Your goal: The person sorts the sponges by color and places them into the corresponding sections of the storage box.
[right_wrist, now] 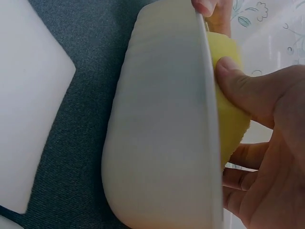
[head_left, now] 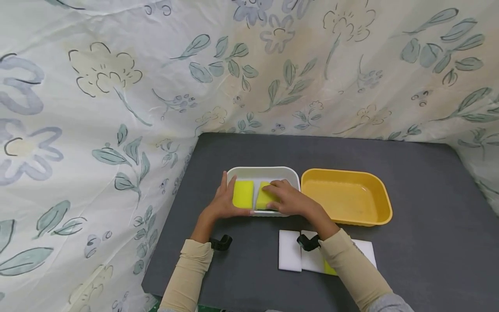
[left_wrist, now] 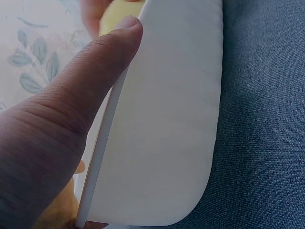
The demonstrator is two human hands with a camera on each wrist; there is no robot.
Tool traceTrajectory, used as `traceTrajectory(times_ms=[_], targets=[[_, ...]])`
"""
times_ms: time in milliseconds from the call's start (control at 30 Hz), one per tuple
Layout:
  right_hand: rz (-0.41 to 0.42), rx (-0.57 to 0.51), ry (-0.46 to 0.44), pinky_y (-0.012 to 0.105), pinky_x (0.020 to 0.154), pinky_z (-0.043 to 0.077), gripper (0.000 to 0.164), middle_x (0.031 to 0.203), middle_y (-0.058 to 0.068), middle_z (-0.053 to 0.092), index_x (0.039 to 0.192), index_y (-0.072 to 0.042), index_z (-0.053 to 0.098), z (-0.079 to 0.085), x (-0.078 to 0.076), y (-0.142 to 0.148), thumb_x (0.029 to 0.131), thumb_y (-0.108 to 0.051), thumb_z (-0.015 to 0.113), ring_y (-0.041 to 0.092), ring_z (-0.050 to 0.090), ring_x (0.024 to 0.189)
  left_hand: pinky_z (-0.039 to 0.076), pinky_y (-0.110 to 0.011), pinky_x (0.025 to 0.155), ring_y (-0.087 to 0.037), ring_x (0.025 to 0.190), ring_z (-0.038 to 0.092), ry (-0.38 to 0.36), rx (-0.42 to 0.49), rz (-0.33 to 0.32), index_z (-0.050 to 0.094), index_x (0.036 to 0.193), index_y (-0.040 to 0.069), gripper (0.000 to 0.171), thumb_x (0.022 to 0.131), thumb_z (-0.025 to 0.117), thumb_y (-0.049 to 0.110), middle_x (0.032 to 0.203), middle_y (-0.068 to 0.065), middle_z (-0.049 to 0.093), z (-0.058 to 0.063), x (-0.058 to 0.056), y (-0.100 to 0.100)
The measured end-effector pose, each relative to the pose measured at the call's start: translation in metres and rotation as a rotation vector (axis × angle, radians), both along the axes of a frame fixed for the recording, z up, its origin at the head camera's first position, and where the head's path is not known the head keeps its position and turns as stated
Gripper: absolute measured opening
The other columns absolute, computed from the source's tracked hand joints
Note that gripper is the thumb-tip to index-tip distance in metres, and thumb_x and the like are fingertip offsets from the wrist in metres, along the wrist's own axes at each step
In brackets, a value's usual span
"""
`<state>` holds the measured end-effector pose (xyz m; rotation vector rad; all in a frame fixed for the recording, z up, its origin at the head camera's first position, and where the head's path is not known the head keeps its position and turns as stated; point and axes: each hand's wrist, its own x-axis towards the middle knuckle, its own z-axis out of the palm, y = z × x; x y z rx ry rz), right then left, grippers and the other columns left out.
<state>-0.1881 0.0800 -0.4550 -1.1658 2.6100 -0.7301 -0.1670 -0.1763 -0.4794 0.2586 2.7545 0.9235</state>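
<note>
My right hand (head_left: 290,199) pinches a yellow sponge (right_wrist: 228,114) between thumb and fingers, at the right half of a white tray (right_wrist: 157,119). The sponge's upper part stands above the near rim in the right wrist view. A second yellow sponge (head_left: 243,194) lies in the tray's left half, beside the first. My left hand (head_left: 224,201) holds the tray's left near corner, its thumb (left_wrist: 102,62) along the near rim and its fingers at the left wall. The near wall hides the tray's inside from both wrist views.
A yellow tray (head_left: 347,195) stands right beside the white one. Nearer to me lie white flat pieces (head_left: 290,250) and a bit of yellow (head_left: 329,268), partly under my right forearm. The dark tabletop (head_left: 425,225) meets a floral cloth (head_left: 273,86) behind and at the left.
</note>
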Motion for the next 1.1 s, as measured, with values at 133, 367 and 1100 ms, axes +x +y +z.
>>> traceTrajectory(times_ms=[133,367,1100], targets=[[0.003,0.008,-0.007,0.037,0.089,0.036,0.048,0.123,0.008,0.049,0.125,-0.012,0.054,-0.004,-0.002,-0.001,0.082,-0.031,0.067,0.022,0.040,0.106,0.026,-0.058,0.094,-0.035,0.132,0.007,-0.011,0.000,0.000,0.005,0.146,0.023,0.127,0.049,0.071,0.070,0.146,0.001,-0.024,0.000,0.000,0.000],[-0.027,0.019,0.001,0.034,0.088,0.037,0.040,0.120,0.005,0.052,0.113,-0.013,0.062,-0.009,-0.005,-0.003,0.077,-0.027,0.072,0.020,0.041,0.104,0.027,-0.057,0.094,-0.035,0.132,0.007,-0.006,0.007,-0.004,0.006,0.146,0.021,0.126,0.050,0.072,0.069,0.147,0.000,-0.022,0.001,0.000,0.001],[-0.107,0.018,-0.024,0.040,0.096,0.031,0.025,0.123,0.011,0.053,0.105,-0.013,0.068,-0.027,-0.012,-0.012,0.079,-0.012,0.067,0.026,0.042,0.115,0.028,-0.057,0.093,-0.034,0.132,0.009,-0.001,-0.015,0.012,0.007,0.146,0.022,0.127,0.048,0.070,0.071,0.148,-0.005,-0.018,-0.001,0.000,0.001]])
